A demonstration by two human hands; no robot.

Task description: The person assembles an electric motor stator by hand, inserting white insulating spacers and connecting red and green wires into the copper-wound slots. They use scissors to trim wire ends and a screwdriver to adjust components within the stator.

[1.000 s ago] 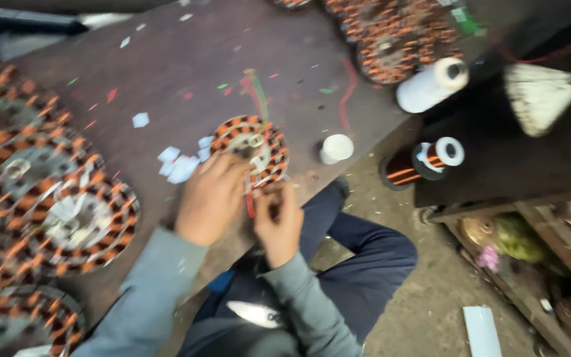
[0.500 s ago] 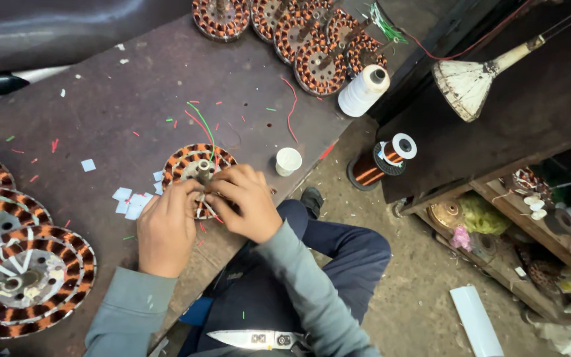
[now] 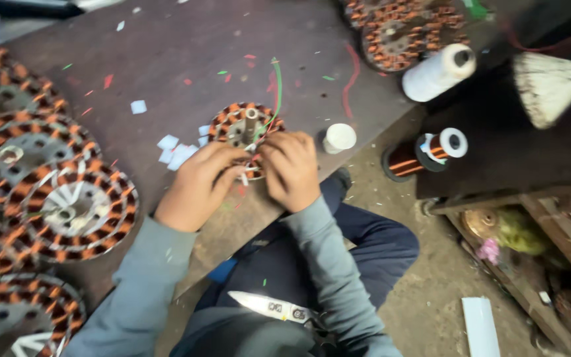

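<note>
**Both hands closed in on a small copper-wound stator at the bench edge**

From my remote seat, I saw the left hand [image 3: 199,186] and the right hand [image 3: 291,170] meeting over the near side of a small wound stator [image 3: 244,131]. It lay flat on the dark brown workbench [image 3: 186,39], close to the edge nearest the person, well clear of the bigger pieces. It was a round ring of copper-orange coils alternating with darker gaps, with a grey metal hub and a short upright shaft in the middle. A thin green wire [image 3: 276,92] curved away from it across the bench.

The left fingers were curled down onto the ring's near rim, touching it; the right fingers were bent inward just beside them, pinching at the same spot (what exactly sat between the fingertips I could not tell, since the picture was blurred there). Neither hand was spread open.

White paper scraps [image 3: 174,153] lay just left of the stator, and a small white cap [image 3: 339,137] stood just to its right. Larger wound stators [image 3: 67,205] crowded the bench's left side. A white thread cone [image 3: 437,71] lay further right, and a copper wire spool [image 3: 424,153] sat below the bench edge.
</note>
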